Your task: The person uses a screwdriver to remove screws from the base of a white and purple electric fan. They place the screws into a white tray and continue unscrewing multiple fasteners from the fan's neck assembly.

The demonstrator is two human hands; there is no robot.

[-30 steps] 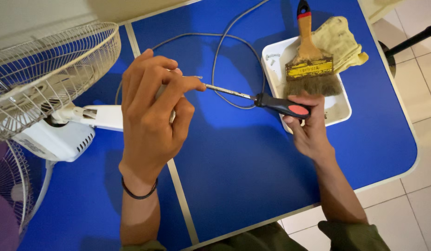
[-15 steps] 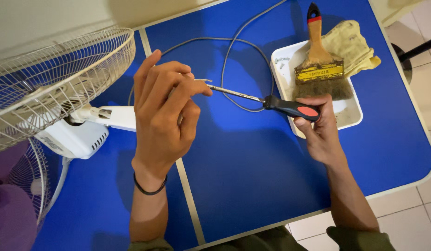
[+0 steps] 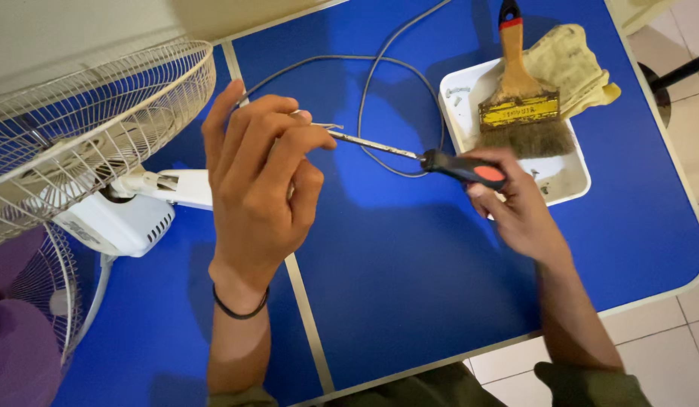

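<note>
One screwdriver (image 3: 440, 160) with a black and red handle is gripped in the right hand (image 3: 515, 203), whose fingers are closed around the handle above the blue desk (image 3: 410, 286). Its metal shaft is pointed leftward, and its tip is met by the left hand (image 3: 255, 192). The left fingers (image 3: 308, 143) are pinched together at that tip, apparently on some small part, though what is pinched cannot be told. One black band is worn on the left wrist.

One white tray (image 3: 572, 181) is seen just beyond the right hand. One broad paintbrush (image 3: 519, 105) with a wooden handle is laid across it, and one yellowish cloth (image 3: 572, 68) is partly tucked beneath the brush. A few small screws can be made out in the tray's corner.

One grey cable (image 3: 380, 68) is looped over the desk behind the screwdriver. One white fan (image 3: 112, 218) is laid at the left, with two wire grilles visible: one upper grille (image 3: 78, 128) and one lower at the desk's edge.
</note>
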